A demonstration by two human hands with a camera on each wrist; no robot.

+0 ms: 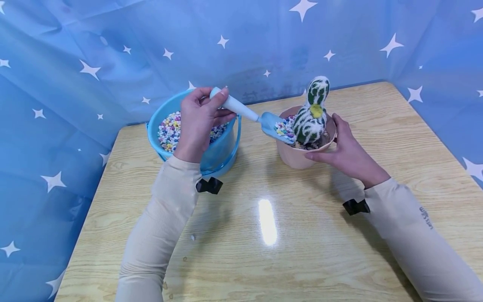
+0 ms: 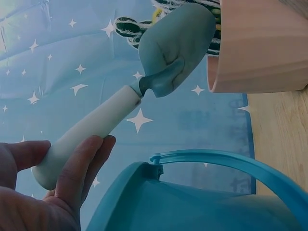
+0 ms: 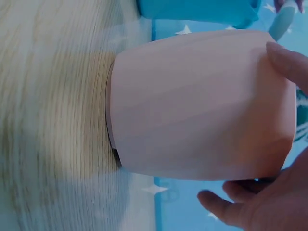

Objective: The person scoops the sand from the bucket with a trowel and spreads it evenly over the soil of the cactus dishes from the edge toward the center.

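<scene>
In the head view my left hand (image 1: 200,119) grips the pale handle of a small blue trowel (image 1: 269,126). Its blade, loaded with colored pebbles (image 1: 285,129), tilts over the left rim of a pink flower pot (image 1: 296,157). A cactus (image 1: 311,115) with white fuzz and a yellow spot stands in the pot. My right hand (image 1: 349,155) holds the pot's right side, thumb at the front near the rim. The left wrist view shows the blade's underside beside the pot. Pot and right thumb fill much of the right wrist view.
Left of the pot stands a blue bucket (image 1: 222,157) of multicolored pebbles (image 1: 170,130), its handle (image 2: 231,156) hanging down on the right. Both containers are on a wood-grain table (image 1: 234,268). A stray pebble (image 1: 193,237) lies near the left forearm. A blue starry cloth (image 1: 249,50) hangs behind.
</scene>
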